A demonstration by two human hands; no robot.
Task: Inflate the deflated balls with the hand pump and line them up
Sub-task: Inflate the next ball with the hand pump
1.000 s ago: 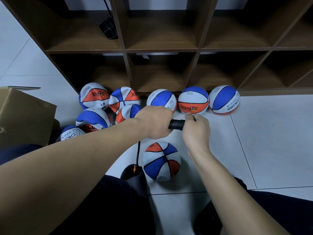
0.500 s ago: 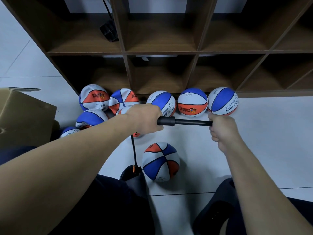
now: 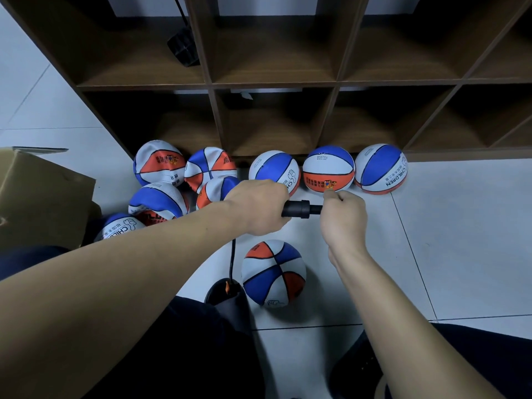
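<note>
Ball on pump sits on floor nearest, between the knees; black hose runs up from its 9 o'clock side to the hand pump. Left hand wraps pump barrel, right hand curled round the handle, rod nearly all in. Flat balls piled at 10 o'clock beside cardboard box. Three round balls lined along shelf unit at 12.

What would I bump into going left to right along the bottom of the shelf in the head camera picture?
Cardboard box → crumpled flat balls → blue-and-white ball → orange-bottomed ball → CHILDREN ball.
</note>
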